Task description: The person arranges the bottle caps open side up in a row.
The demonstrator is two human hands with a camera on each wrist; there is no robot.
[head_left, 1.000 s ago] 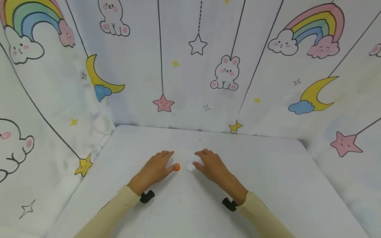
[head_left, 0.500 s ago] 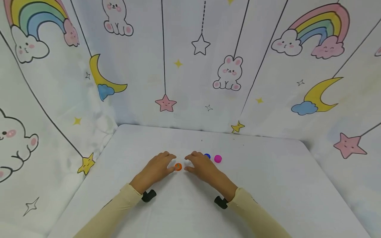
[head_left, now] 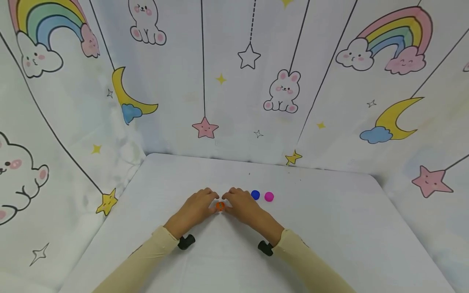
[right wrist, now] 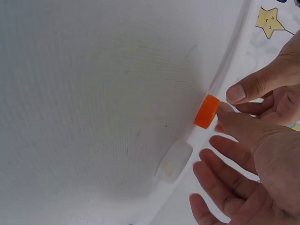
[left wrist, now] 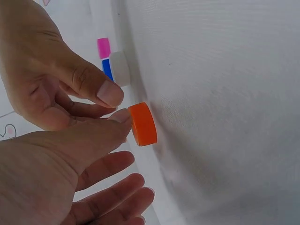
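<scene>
A small orange disc [head_left: 220, 206] lies on the white table between my hands. My left hand [head_left: 195, 209] is on its left side, thumb tip right at the disc's edge, other fingers loosely bent and apart in the left wrist view. From the right, my right hand [head_left: 243, 206] comes close, its thumb [right wrist: 225, 108] also right beside the disc. Neither hand's fingers curl round it. A white disc [right wrist: 174, 161] sits near the right hand's fingers and is hidden under that hand in the head view. Beyond lie a blue disc [head_left: 255, 195] and a pink disc [head_left: 269, 197].
The white table [head_left: 322, 236] stretches around the hands. Cloth walls [head_left: 227, 101] printed with stars, moons and rabbits stand behind it and at both sides. A black wrist camera [head_left: 186, 242] sits under the left wrist, and another black camera [head_left: 266, 248] under the right.
My right hand has moved left to the orange disc, uncovering the blue and pink discs and covering the white one in the head view. My left hand has hardly moved.
</scene>
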